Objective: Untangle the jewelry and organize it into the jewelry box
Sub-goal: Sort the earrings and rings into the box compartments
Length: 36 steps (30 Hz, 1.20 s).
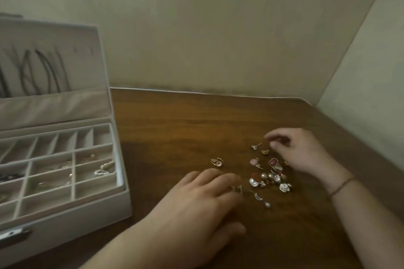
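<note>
A loose pile of small earrings (270, 176), with pearls, pink stones and gold pieces, lies on the brown wooden table (175, 129). A separate gold and pink pair (217, 162) sits to its left. My left hand (196, 205) rests flat on the table with its thumb spread wide, and its fingertips touch a small gold piece (237, 189) at the pile's near-left edge. My right hand (299, 150) hovers over the pile's far side with fingers loosely curled, near two small gold earrings (259, 148). The open white jewelry box (122, 194) stands at the left.
The box's tray has several compartments; a pearl piece (104, 168) and some thin chains lie in them. Dark cords hang inside the raised lid (50, 67). Walls close the table at the back and right. A thin bracelet (342, 185) circles my right wrist.
</note>
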Each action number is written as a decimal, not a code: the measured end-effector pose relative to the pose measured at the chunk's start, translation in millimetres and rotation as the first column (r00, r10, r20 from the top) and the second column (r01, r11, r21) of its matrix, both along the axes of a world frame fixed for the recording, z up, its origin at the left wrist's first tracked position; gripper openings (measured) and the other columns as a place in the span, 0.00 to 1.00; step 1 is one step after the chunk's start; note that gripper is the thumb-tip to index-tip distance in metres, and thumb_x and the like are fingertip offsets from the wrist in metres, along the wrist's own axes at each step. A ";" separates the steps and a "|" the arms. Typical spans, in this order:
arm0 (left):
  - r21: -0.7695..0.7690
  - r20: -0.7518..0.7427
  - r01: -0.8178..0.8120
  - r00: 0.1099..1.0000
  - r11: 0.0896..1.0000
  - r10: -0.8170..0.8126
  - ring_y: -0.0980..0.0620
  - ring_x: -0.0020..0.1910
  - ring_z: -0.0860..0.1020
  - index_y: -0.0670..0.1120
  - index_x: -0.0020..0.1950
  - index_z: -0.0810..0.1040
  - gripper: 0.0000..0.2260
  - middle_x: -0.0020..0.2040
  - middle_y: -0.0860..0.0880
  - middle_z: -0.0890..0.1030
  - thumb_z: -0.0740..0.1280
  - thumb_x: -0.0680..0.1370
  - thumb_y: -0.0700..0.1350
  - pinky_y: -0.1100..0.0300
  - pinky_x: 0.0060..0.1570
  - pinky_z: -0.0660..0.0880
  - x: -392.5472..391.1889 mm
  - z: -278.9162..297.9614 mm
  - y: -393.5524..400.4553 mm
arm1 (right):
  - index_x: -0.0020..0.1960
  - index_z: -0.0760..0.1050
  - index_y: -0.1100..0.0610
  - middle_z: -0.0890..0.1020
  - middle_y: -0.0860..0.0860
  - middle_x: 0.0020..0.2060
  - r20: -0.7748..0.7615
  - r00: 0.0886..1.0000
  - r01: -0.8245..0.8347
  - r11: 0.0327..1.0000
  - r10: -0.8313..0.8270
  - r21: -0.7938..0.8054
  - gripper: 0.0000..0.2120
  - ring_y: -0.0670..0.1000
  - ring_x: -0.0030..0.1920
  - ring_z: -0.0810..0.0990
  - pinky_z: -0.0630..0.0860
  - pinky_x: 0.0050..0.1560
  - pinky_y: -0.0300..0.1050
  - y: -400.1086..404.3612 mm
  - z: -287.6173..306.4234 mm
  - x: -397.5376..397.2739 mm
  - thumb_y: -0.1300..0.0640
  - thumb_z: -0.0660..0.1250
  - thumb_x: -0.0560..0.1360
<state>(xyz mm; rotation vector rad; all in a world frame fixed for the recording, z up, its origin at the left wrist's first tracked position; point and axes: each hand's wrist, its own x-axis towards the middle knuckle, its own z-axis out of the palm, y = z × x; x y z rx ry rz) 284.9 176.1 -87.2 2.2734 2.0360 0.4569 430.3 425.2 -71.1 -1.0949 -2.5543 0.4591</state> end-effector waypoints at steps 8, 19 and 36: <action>-0.156 -0.013 -0.015 1.000 0.988 0.013 0.65 0.76 0.38 0.65 0.78 0.50 0.30 0.78 0.68 0.48 0.49 0.78 0.70 0.55 0.73 0.32 -5.2 -9.3 7.2 | 0.56 0.81 0.45 0.80 0.42 0.54 0.055 0.997 -0.066 0.996 0.063 0.062 0.09 0.46 0.58 0.75 0.73 0.60 0.47 -3.3 -13.9 -13.5 0.49 0.69 0.77; 0.056 0.090 -0.044 0.995 0.997 0.038 0.67 0.71 0.59 0.63 0.69 0.72 0.25 0.67 0.67 0.70 0.52 0.76 0.68 0.64 0.71 0.52 -15.5 -20.0 5.1 | 0.39 0.79 0.46 0.84 0.42 0.40 -0.166 0.983 -0.064 0.994 0.079 0.093 0.05 0.45 0.45 0.81 0.77 0.47 0.44 -14.2 9.4 -4.2 0.51 0.72 0.74; 0.128 0.094 -0.222 0.973 0.967 0.211 0.58 0.57 0.76 0.59 0.55 0.81 0.14 0.54 0.64 0.79 0.61 0.74 0.58 0.51 0.58 0.77 -22.4 -18.0 4.5 | 0.53 0.77 0.57 0.83 0.56 0.36 -0.484 0.872 -0.182 0.873 -0.069 -0.453 0.13 0.52 0.34 0.84 0.80 0.31 0.42 9.0 23.5 32.9 0.72 0.68 0.74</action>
